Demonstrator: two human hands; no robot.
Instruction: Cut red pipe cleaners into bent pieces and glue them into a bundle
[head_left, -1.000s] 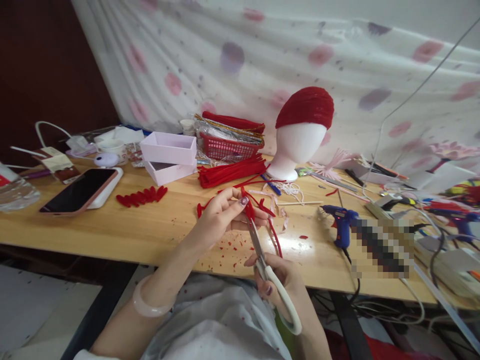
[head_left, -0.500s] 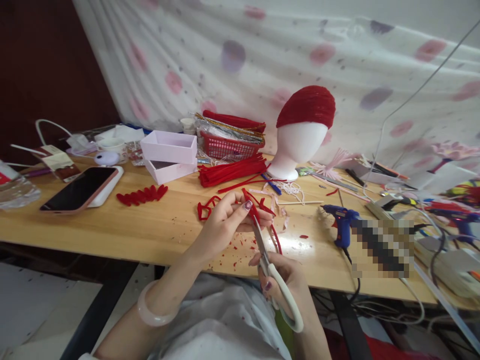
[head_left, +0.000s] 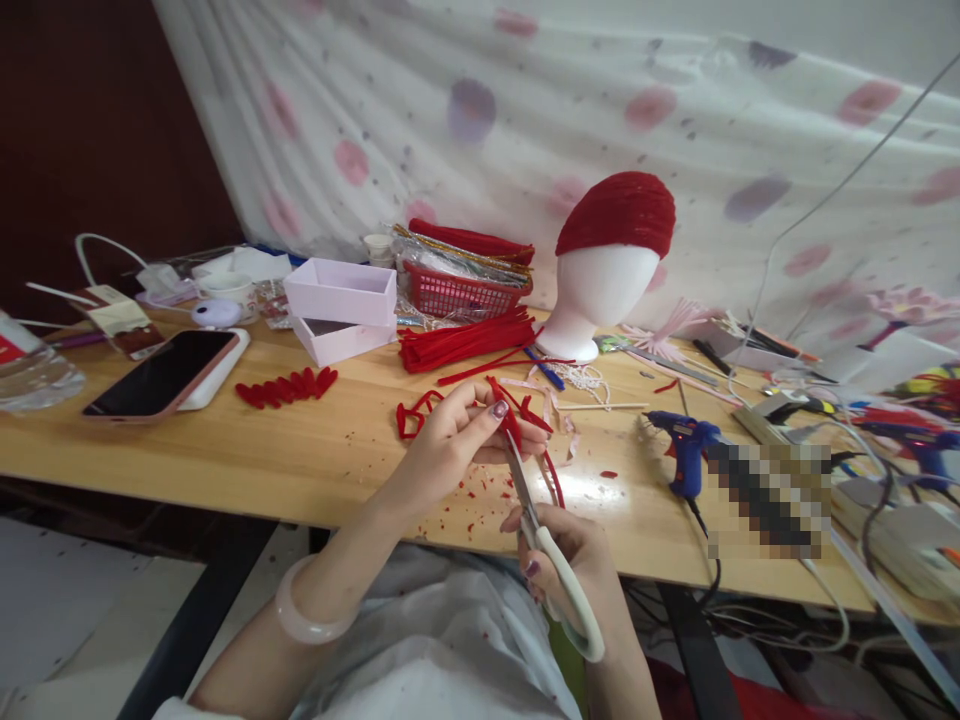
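Note:
Between the thumb and fingers of my left hand (head_left: 465,430) is a red pipe cleaner (head_left: 507,428), pinched above the table. My right hand (head_left: 574,560) is wrapped round the white handles of a pair of scissors (head_left: 534,510), whose blades point up and reach the red piece at my left fingers. The blades look nearly closed; whether they bite into the pipe cleaner I cannot tell. Red pieces and trimmings lie under and beside my hands. A row of short red fuzzy pieces (head_left: 286,387) lies to the left.
Behind my hands lie a bundle of red pipe cleaners (head_left: 465,342), a red basket (head_left: 469,292) and a white foam head (head_left: 600,290) with a red cap. A blue glue gun (head_left: 686,450) stands at right, near cables. A phone (head_left: 165,375) and white boxes (head_left: 341,295) are at left.
The view has shifted very slightly. Both hands keep almost the same pose, with the scissors still at the red piece.

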